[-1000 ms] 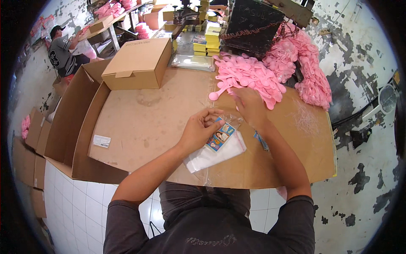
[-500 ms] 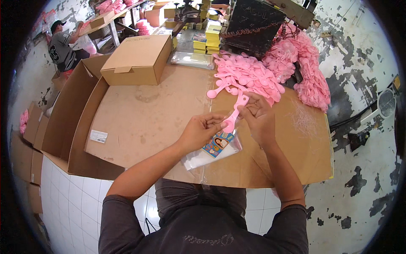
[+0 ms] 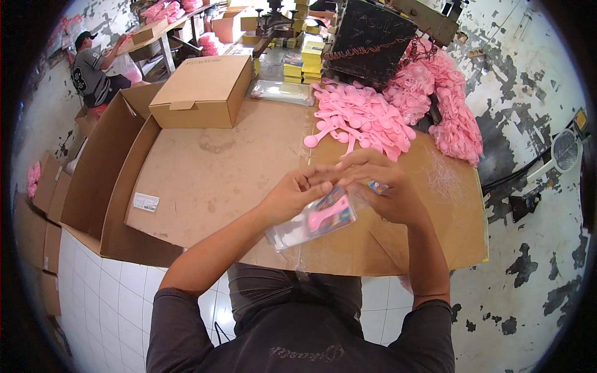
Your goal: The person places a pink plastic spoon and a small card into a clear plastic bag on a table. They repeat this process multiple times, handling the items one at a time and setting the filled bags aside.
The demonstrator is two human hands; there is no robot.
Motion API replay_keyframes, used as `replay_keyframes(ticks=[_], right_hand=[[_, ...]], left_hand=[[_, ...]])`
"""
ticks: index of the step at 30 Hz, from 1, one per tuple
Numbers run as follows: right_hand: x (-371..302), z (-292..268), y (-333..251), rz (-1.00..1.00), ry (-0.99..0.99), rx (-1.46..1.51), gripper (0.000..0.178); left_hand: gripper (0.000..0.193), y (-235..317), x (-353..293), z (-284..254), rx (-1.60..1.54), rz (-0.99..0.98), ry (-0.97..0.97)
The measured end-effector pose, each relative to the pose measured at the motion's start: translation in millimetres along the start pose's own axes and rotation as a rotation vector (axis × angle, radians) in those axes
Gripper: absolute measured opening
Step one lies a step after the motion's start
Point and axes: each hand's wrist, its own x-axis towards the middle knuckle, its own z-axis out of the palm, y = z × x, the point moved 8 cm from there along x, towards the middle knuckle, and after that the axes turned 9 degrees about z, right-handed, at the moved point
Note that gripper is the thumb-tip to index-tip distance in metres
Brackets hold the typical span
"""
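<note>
My left hand (image 3: 301, 191) is closed, thumb and fingers pinched together at the upper edge of a clear plastic bag (image 3: 287, 235); what they pinch is hidden. Close beside it, my right hand (image 3: 388, 189) is curled, with a bit of a colourful printed card (image 3: 377, 186) showing between its fingers. Below the hands a pink measuring spoon (image 3: 328, 214) lies at a slant over more colourful print, on or in the bag; which one I cannot tell. Just beyond the hands lies a large heap of pink measuring spoons (image 3: 367, 118).
A closed cardboard box (image 3: 199, 90) stands back left, next to an open carton (image 3: 93, 174). Clear bags (image 3: 283, 92) lie in a stack near piles of yellow cards (image 3: 311, 59). Bagged pink spoons (image 3: 454, 105) rest beside a black box (image 3: 370, 43). Far left, another person (image 3: 93, 68) sits.
The pink spoon has left my fingers and moved down over the bag and print. My right hand has moved down and toward my left hand, and colourful print now shows in it.
</note>
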Motion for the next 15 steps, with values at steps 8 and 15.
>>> replay_keyframes(ticks=[8, 15], right_hand=[[0.1, -30.4, -45.5, 0.038, 0.149, -0.487, 0.009], [-8.5, -25.4, -41.3, 0.14, 0.085, -0.259, 0.01]], left_hand=[[0.057, 44.5, -15.6, 14.7, 0.481, 0.285, 0.042], [0.042, 52.8, -11.2, 24.8, 0.424, 0.257, 0.161]])
